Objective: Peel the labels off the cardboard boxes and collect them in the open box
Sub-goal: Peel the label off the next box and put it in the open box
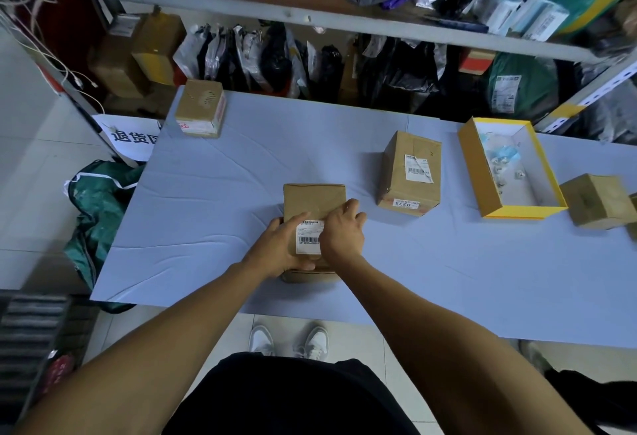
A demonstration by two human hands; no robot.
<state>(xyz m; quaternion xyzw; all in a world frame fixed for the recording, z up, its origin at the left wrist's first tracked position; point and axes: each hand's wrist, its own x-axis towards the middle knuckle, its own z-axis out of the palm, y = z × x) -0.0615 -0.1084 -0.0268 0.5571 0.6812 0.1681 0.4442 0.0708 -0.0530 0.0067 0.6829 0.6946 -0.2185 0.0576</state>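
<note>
A brown cardboard box [313, 202] lies in the middle of the table near its front edge. A white barcode label [307, 237] is stuck on its top. My left hand [277, 250] grips the box's near left side. My right hand [341, 233] rests on the box's right side with its fingertips at the label's right edge. Whether the label is lifted I cannot tell. To the right stands a taller box [408, 174] with a white label [418, 168] and a numbered sticker. The open yellow box [477, 172] holds several peeled scraps.
The table has a pale blue cloth [213, 200]. A small box [201, 112] stands at its back left corner, another brown box [598, 202] at the far right. Shelves full of parcels run behind the table. A green bag [98, 207] lies on the floor at left.
</note>
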